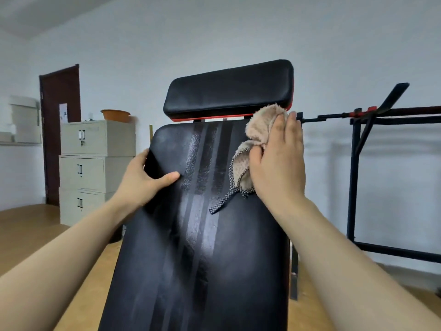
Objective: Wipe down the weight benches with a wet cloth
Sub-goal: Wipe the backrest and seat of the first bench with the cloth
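Here: a tilted black bench (202, 259) fills the centre, its back pad rising away from the camera, with a separate head pad (229, 89) above it. The right hand (278, 161) lies flat, fingers straight, pressing a beige cloth (255, 139) against the back pad's upper right corner, just below the head pad. The cloth bunches out above and left of the hand; a checked-edged tail hangs down the pad. The left hand (145, 180) grips the pad's left edge, thumb across the front face, fingers wrapped behind. Wet-looking streaks run lengthwise down the pad's middle, between the hands. Left background: grey cabinet (95, 163), orange basin (115, 114) on top, dark door (60, 130) behind. Right: black rack (358, 177) by the wall.
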